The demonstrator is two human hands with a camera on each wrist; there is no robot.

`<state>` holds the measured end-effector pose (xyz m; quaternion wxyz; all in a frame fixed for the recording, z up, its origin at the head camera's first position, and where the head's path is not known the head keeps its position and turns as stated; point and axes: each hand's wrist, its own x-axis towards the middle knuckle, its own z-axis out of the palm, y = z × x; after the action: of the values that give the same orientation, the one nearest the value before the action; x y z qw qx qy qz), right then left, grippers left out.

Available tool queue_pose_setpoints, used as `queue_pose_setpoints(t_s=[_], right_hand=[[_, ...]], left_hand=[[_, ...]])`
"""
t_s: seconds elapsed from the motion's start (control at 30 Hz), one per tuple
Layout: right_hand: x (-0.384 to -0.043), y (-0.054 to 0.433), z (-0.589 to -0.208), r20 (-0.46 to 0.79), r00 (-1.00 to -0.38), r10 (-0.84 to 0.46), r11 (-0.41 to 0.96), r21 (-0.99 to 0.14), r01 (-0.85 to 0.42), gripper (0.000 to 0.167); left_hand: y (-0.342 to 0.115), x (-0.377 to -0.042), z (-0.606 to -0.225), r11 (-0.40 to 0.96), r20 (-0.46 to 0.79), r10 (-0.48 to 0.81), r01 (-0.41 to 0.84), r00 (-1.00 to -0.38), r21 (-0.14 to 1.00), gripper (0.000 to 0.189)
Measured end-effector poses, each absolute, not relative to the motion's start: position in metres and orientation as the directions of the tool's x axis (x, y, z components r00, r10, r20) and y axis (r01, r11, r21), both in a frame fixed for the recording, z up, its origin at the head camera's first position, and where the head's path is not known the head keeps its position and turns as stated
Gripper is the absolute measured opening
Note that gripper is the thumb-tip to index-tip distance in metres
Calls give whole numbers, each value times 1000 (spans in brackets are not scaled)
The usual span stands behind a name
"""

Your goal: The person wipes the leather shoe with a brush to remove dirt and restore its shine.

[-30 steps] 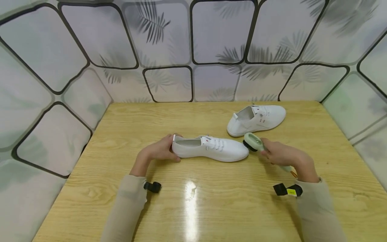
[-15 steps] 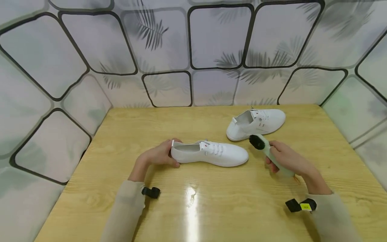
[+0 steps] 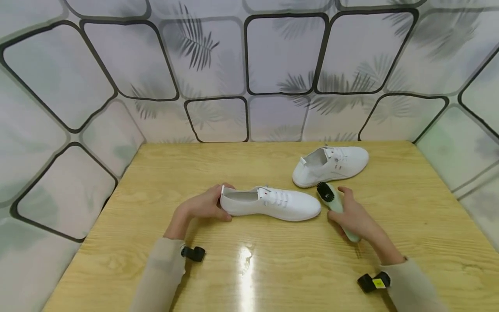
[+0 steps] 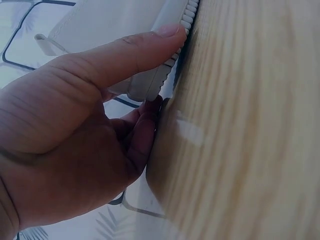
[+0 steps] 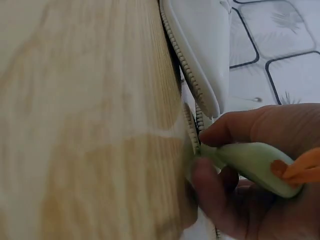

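A white lace-up shoe [image 3: 290, 204] stands upright on the table, its toe pointing right. My left hand [image 3: 206, 203] grips it at the heel, with the thumb [image 4: 135, 55] along the sole's edge in the left wrist view. My right hand [image 3: 352, 216] holds a pale green brush [image 3: 337, 203] by its handle, just right of the toe and apart from it. The brush's black bristles [image 3: 325, 192] face up. In the right wrist view my fingers are around the green handle [image 5: 255, 162], and an orange cord [image 5: 302, 167] hangs from its end.
A second white shoe [image 3: 331, 164] stands farther back on the right, close behind the brush head. The wooden table [image 3: 280, 268] ends at a patterned cloth wall [image 3: 218, 56] at the back and sides.
The brush has come away from the shoe's toe and turned bristles up. My right hand has then moved slightly left and lower with it. My left hand stays at the heel.
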<state>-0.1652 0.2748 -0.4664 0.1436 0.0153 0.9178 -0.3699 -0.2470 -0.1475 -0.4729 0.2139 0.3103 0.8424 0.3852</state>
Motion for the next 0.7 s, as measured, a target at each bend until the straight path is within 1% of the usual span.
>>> queue_pose_setpoints(t_s=[0.1, 0.17, 0.2, 0.27, 0.37, 0.43, 0.6, 0.7], right_hand=[[-165, 271, -463, -247, -967, -69, 858, -509, 68, 85], [-162, 267, -460, -250, -966, -60, 907, -418, 51, 71], [-161, 266, -459, -247, -967, -55, 925, -378, 44, 64], [-157, 263, -458, -238, -970, -55, 942, -335, 29, 52], [-153, 259, -455, -226, -973, -56, 944, -330, 23, 42], [-152, 257, -454, -228, -972, -61, 940, -339, 21, 40], [-152, 255, -454, -235, -968, -90, 931, -366, 2, 44], [-153, 257, -451, -234, -966, -108, 933, -359, -17, 47]], left_hand=[[-149, -248, -471, 514, -125, 690, 361, -713, 778, 74], [-149, -248, -470, 518, -133, 690, 357, -711, 777, 74], [-150, -248, -469, 523, -140, 689, 354, -711, 775, 75], [-150, -248, -469, 531, -144, 687, 356, -712, 769, 76], [-150, -249, -468, 536, -135, 682, 365, -719, 761, 77], [-150, -249, -468, 536, -129, 679, 368, -723, 760, 76], [-150, -251, -470, 534, -137, 684, 364, -717, 763, 75], [-150, -251, -471, 524, -130, 691, 368, -711, 768, 75]])
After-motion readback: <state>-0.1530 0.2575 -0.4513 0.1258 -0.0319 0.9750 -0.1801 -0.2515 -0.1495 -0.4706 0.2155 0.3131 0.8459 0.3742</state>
